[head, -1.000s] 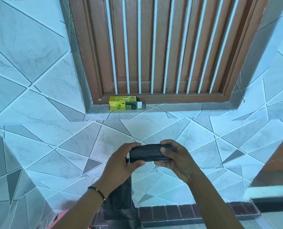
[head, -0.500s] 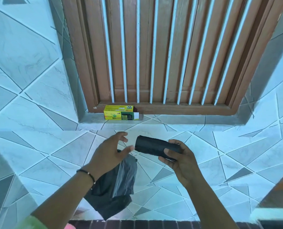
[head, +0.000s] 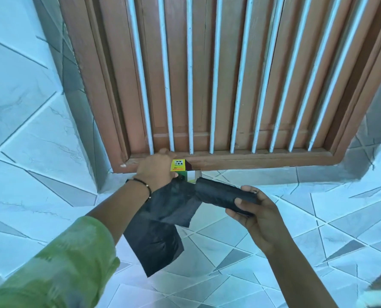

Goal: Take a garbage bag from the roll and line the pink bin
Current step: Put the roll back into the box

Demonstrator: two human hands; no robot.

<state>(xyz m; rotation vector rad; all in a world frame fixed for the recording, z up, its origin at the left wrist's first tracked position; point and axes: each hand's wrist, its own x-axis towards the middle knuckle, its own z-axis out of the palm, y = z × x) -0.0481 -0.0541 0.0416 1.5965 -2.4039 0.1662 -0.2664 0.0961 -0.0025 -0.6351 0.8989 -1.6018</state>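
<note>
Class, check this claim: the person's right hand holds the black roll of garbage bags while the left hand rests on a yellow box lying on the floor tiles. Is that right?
Not quite. The right hand does grip the black roll, and the left hand is on the yellow box, but the box sits on the window ledge, not the floor tiles. The head view shows this.

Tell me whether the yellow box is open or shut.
Open: the yellow box shows a raised end flap facing the roll.
</note>
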